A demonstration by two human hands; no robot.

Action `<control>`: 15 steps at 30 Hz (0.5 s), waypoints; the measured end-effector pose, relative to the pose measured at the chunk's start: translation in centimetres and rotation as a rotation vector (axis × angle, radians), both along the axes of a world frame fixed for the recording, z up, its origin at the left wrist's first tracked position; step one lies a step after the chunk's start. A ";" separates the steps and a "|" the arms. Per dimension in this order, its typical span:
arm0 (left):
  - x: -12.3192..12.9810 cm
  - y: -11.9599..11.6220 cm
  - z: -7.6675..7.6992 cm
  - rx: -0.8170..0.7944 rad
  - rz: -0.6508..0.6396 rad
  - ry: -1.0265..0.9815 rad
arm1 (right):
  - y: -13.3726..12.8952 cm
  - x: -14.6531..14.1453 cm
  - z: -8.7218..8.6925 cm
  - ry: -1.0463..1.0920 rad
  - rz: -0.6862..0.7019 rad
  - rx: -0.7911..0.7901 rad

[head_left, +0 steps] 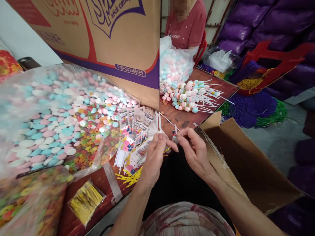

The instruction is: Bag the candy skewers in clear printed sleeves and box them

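Near the table's front edge, my right hand point(195, 149) pinches a thin white stick point(168, 120) between thumb and fingers. The stick slants up and left from the fingertips. A small printed scrap point(174, 133) shows beside those fingers; whether they touch it I cannot tell. My left hand point(156, 155) is closed, thumb pressed on the fingers, one finger pointing toward the right hand. White strips point(159, 122) stand just beyond its thumb; what it grips is hidden. Beside it lie printed clear candy bags point(137, 126), white sticks point(119, 160) and yellow twist ties point(130, 177).
Pastel candies point(49, 141) and fruit-coloured rings point(91, 141) spread from plastic bags at left. A large carton point(110, 49) stands behind them. Candy skewers point(189, 95) lie beyond, near a seated person point(187, 29). An open cardboard box point(246, 160) is at right.
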State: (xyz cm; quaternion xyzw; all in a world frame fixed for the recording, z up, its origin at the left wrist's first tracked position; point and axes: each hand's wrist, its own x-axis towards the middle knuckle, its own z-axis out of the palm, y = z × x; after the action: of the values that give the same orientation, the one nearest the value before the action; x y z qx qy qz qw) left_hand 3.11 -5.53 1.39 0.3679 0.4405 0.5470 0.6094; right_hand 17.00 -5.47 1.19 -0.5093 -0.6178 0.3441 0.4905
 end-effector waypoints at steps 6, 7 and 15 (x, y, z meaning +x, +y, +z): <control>2.6 -0.6 -0.5 -0.081 -0.095 0.108 | -1.2 1.0 -0.1 0.010 -0.081 0.078; 3.0 -0.7 -0.5 -0.102 -0.096 0.112 | -1.4 1.1 -0.1 0.014 -0.094 0.085; 5.7 -0.6 -0.7 -0.167 -0.087 -0.107 | -2.9 3.1 -1.0 0.280 -0.144 -0.116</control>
State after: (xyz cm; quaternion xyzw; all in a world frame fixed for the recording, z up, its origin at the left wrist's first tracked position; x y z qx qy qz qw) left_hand 8.86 -6.17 0.71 0.3047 0.4350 0.5004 0.6838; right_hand 20.06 -8.39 0.23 -0.5268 -0.4845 0.4110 0.5647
